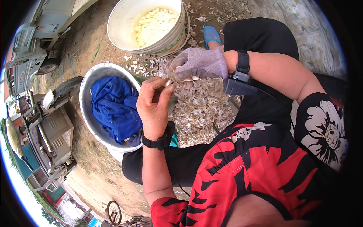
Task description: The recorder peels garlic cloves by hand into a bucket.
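My bare left hand pinches a small pale garlic clove between thumb and forefinger. Against it, from the right, comes my right hand in a soiled lilac knit glove, its fingers curled. A pale, pinkish garlic piece pokes out below the glove; the rest of what that hand holds is hidden. Beneath both hands spreads a thick heap of garlic skins. Beyond them, a white plastic bucket contains many peeled garlic cloves in liquid. Several cloves lie on the ground beside it.
To the left, a metal basin holds a crumpled blue cloth. My legs in black trousers flank the heap, and one foot wears a blue sandal. Parked three-wheeled vehicles and a bicycle wheel stand farther left.
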Available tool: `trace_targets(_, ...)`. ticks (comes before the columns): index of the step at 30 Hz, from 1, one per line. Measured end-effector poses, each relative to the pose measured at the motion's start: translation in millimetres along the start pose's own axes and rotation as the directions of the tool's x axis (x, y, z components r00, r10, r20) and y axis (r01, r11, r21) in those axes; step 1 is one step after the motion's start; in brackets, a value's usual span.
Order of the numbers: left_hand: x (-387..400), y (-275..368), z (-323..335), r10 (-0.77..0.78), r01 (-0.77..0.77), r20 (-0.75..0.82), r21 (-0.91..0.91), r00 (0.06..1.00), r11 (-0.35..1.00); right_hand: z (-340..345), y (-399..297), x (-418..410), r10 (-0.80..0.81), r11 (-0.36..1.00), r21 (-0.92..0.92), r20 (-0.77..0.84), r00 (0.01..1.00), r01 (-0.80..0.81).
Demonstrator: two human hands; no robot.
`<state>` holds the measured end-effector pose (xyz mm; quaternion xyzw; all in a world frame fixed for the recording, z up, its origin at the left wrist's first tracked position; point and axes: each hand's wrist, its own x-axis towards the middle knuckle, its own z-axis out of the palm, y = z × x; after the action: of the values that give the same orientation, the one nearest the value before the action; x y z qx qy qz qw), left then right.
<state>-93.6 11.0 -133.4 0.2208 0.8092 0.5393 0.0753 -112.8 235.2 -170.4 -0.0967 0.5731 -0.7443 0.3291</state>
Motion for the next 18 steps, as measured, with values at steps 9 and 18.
trace_targets(9, 1, 15, 6, -0.18, 0.163, -0.012, -0.367, 0.984, 0.916, 2, -1, 0, 0.113, 0.992, -0.043, -0.126, 0.986, -0.119)
trace_targets(18, 2, 14, -12, -0.261, 0.185, -0.036, -0.613, 0.965, 0.768, 7, -9, -8, 0.176, 0.955, 0.226, 0.099, 0.979, -0.195)
